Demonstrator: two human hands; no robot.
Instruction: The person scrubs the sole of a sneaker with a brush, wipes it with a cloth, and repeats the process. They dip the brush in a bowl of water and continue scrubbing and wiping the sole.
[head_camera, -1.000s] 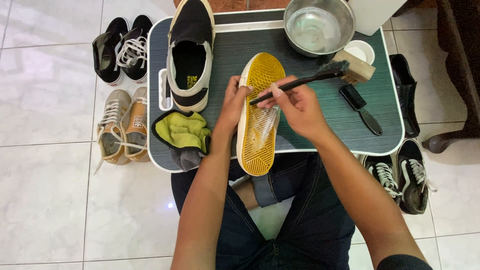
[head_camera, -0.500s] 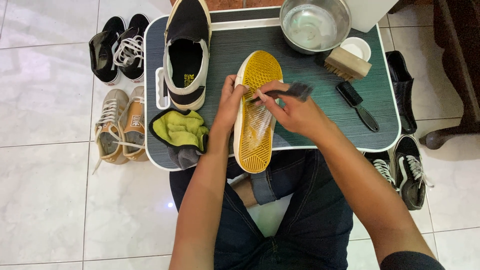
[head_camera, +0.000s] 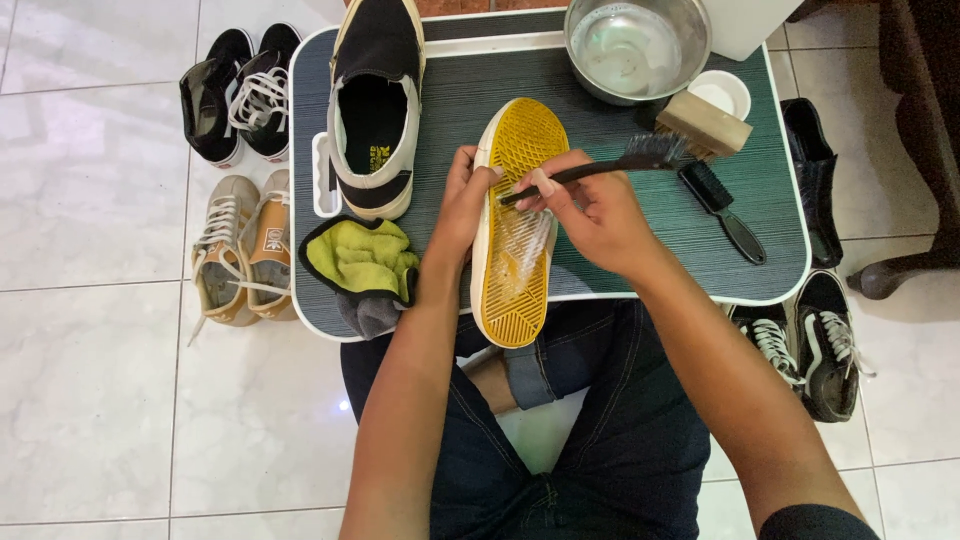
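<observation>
A shoe turned sole-up, its yellow tread (head_camera: 515, 225) wet and foamy along the middle, lies lengthwise on the near edge of a small dark green tray table (head_camera: 620, 270), heel end overhanging toward the person's lap. The left hand (head_camera: 462, 200) clasps the shoe's left side just past its middle, fingers curled over the sole's rim, steadying it. The right hand (head_camera: 590, 215) sits over the shoe's right side, fingers closed around the thin handle of a black long-handled brush (head_camera: 610, 165); the handle's near tip rests over the sole's centre while the bristle head points right and far, lifted clear of the sole and hanging above the table. Just beyond that head sits a wooden block brush (head_camera: 703, 122), and beside it a second black brush (head_camera: 722, 208) lies flat on the table. Farther back stand a steel bowl (head_camera: 636, 45) of water and a small white round dish (head_camera: 722, 92). To the left of the held shoe, a black and cream shoe (head_camera: 375, 105) rests upright, with a yellow-green cloth (head_camera: 360, 258) on a grey one near it. On the tiled floor, black and tan sneakers lie to the left, black ones to the right.
</observation>
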